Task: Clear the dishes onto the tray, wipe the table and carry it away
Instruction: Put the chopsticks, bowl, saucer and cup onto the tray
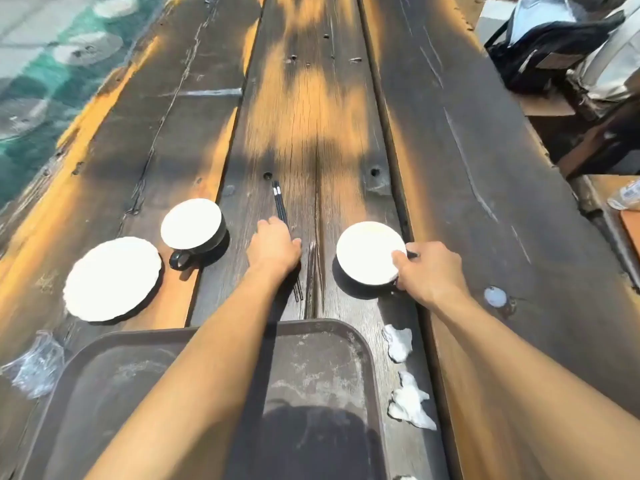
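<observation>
**Clearing begins: both hands on the first items, tray still bare**

Gathering has only started. The tray (pixel 322 368), dark, scuffed and streaked with pale residue, sits at the near edge of the table (pixel 485 168) and holds no dishes yet. Just beyond its far rim, the left hand (pixel 275 247) lies closed over a pair of black chopsticks (pixel 279 202) resting on the middle plank; their white-banded ends project past the fingers. The right hand (pixel 429 271) is clamped on the right cup (pixel 369 258), thumb on the rim and fingers at the handle side. This cup is dark outside with a white interior washed out by sunlight, so its contents cannot be read. A matching left cup (pixel 192 225), handle toward the near edge, stands untouched beside a white plate (pixel 112 278) with a wavy rim, nearer the left edge. Crumpled white tissues (pixel 405 375) lie along the tray's right side, and a clear plastic wrapper (pixel 34 365) lies at its left. Remaining, by this evidence: loading every dish, collecting the litter, wiping the planks, and carrying the tray off.
</observation>
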